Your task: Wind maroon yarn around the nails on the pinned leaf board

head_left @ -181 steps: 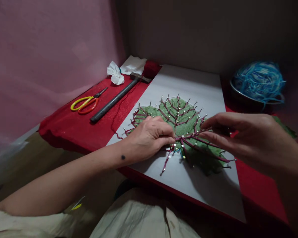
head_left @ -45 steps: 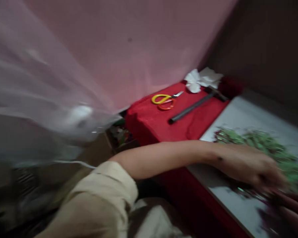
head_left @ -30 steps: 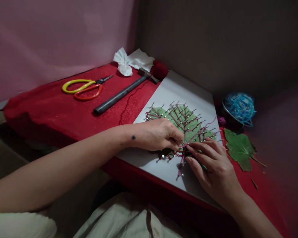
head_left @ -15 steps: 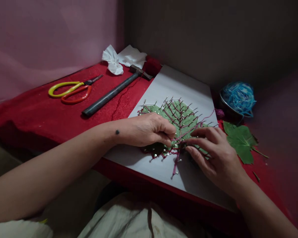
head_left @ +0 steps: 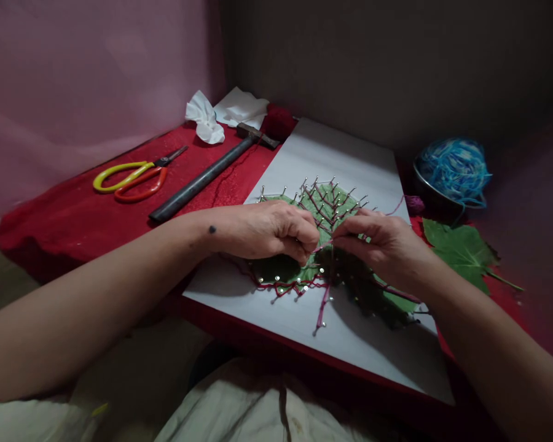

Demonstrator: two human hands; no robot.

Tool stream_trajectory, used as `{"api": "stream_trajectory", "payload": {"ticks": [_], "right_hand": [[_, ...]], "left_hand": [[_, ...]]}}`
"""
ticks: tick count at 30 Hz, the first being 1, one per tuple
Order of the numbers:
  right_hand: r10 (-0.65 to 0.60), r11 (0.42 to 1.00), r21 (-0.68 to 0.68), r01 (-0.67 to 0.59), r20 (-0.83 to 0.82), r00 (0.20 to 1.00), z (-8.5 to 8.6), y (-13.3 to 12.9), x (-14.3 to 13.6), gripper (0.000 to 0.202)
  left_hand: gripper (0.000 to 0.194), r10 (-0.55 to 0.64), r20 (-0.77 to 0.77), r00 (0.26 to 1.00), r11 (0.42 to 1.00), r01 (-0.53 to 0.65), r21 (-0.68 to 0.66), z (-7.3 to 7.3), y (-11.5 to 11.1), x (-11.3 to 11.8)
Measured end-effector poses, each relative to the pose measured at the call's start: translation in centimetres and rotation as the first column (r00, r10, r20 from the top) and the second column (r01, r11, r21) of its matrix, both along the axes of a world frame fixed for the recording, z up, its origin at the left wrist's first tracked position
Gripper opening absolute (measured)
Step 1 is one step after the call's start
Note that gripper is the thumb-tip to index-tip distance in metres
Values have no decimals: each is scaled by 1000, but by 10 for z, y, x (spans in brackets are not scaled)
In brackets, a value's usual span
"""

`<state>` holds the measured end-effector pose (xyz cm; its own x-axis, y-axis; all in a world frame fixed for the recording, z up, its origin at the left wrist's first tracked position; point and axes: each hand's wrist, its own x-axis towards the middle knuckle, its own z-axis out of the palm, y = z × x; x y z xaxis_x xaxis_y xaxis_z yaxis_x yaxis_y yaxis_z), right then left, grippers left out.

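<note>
On a white board [head_left: 373, 362] lies a green leaf [head_left: 308, 199] ringed and crossed by several nails. Dark red and purple yarn runs between the nails along its veins and edge. My left hand [head_left: 276, 230] is closed over the leaf's left half, its fingertips pinching a strand of purple yarn [head_left: 323, 247]. My right hand [head_left: 378, 239] pinches the same strand between thumb and fingers, just right of the central vein. The short stretch of yarn between both hands looks taut. Some of the leaf and several nails are hidden under my hands.
A hammer [head_left: 203, 178] and yellow-and-red-handled scissors [head_left: 141, 178] lie left on the red cloth [head_left: 50, 227]. Behind are crumpled tissue [head_left: 205, 120] and a red yarn ball [head_left: 279, 123]. To the right are blue yarn [head_left: 454, 172] in a bowl, a purple ball [head_left: 413, 204] and a loose leaf [head_left: 463, 248].
My right hand has moved up and left, from low on the leaf's right side to beside the central vein, and now pinches the yarn. My left hand has shifted slightly left.
</note>
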<state>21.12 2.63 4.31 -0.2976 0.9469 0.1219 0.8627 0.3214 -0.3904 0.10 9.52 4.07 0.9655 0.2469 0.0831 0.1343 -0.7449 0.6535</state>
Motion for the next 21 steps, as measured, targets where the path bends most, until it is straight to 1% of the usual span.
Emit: {"api": "stream_trajectory", "payload": {"ticks": [2, 5, 8, 11, 13, 15, 17, 19, 21], "right_hand": [[-1, 1000, 11, 1, 48, 999, -1, 6, 1, 13], [17, 999, 44, -22, 105, 994, -3, 11, 1, 19], [23, 995, 93, -33, 108, 994, -5, 11, 3, 20], [21, 982, 182, -49, 150, 988, -8, 10, 3, 19], [15, 976, 212, -54, 183, 983, -12, 10, 3, 19], [21, 975, 211, -64, 202, 979, -14, 10, 3, 21], [2, 978, 205, -46, 212, 977, -14, 9, 4, 22], [-33, 982, 187, -8, 213, 976, -12, 6, 6, 22], [-58, 983, 181, 20, 204, 977, -11, 1, 10, 21]], "left_hand": [[13, -11, -24, 1000, 1000, 12, 11, 1, 3, 3], [18, 37, -27, 999, 995, -35, 89, 1, 5, 5], [22, 88, 27, 996, 981, -91, 170, -4, 5, 4], [23, 61, 68, 996, 957, -78, 278, -9, 4, 0], [22, 50, 56, 997, 927, -67, 368, -12, 2, 0], [20, 74, 24, 997, 898, -77, 433, -13, -1, 1], [17, 136, 8, 991, 864, -122, 489, -13, -4, 5], [16, 210, -5, 978, 817, -172, 551, -11, -7, 10], [16, 257, -23, 966, 767, -189, 614, -8, -9, 16]]}}
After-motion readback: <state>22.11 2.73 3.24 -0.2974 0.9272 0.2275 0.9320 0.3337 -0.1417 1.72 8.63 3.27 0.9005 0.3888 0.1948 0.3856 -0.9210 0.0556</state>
